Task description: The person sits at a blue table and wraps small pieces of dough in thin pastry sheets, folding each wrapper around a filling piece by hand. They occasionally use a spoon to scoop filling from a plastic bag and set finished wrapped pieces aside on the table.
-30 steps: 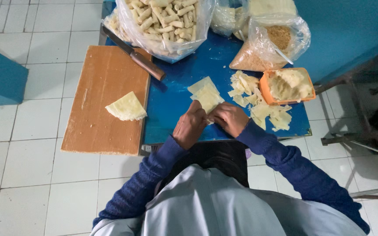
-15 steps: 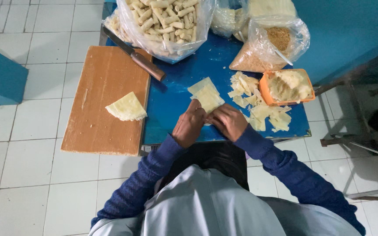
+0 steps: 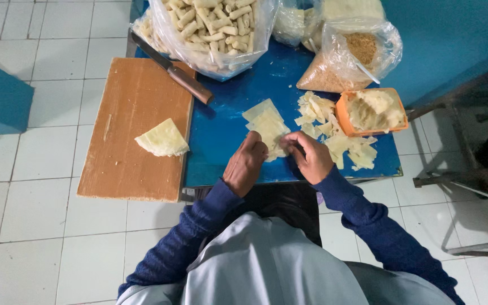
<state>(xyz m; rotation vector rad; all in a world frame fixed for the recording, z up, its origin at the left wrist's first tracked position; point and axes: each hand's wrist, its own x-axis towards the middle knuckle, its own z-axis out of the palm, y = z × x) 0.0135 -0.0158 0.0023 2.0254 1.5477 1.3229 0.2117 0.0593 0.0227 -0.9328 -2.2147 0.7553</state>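
My left hand [image 3: 246, 163] and my right hand [image 3: 308, 155] meet at the near end of a pale square dough wrapper [image 3: 268, 126] lying on the blue table [image 3: 221, 130]. Both sets of fingers curl over the wrapper's near edge and pinch it. Whatever lies under the fingers is hidden. Just right of my right hand sits a heap of wrapper scraps [image 3: 345, 144] and an orange tub of pale filling [image 3: 371, 110].
A wooden cutting board [image 3: 134, 113] at the left carries a folded stack of wrappers [image 3: 162, 139]. A wood-handled knife [image 3: 176, 70] lies across its far corner. Clear bags of rolled sticks [image 3: 210, 25] and brown crumbs [image 3: 348, 59] stand at the back. White floor tiles surround the table.
My hands stayed at the wrapper's near edge; the fingers shifted slightly and closed a little more over it.
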